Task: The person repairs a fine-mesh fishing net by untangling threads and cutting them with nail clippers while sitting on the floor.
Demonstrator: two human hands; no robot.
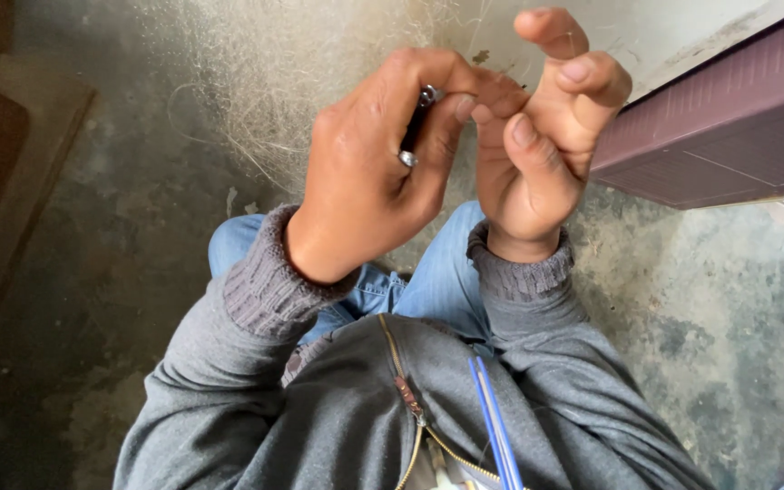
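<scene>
Grey ribbed cuffs point(269, 281); left hand point(369, 172) pinches slim metal-tipped tool point(415, 127).

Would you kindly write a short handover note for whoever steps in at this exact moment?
Left hand: closed around a slim dark tool with metal ends, thumb and fingers meeting the right hand's fingertips.
Right hand: fingers curled, tips pinched against the left; a very thin strand may be held there, too fine to tell.
Things: a mass of pale fine fibres lies on the concrete floor just beyond the hands; a maroon ledge is to the right. Blue rods stick out of the grey jacket.
Done: tool in hand, hands joined over the fibres.
Left: cannot be judged from this view.
</scene>
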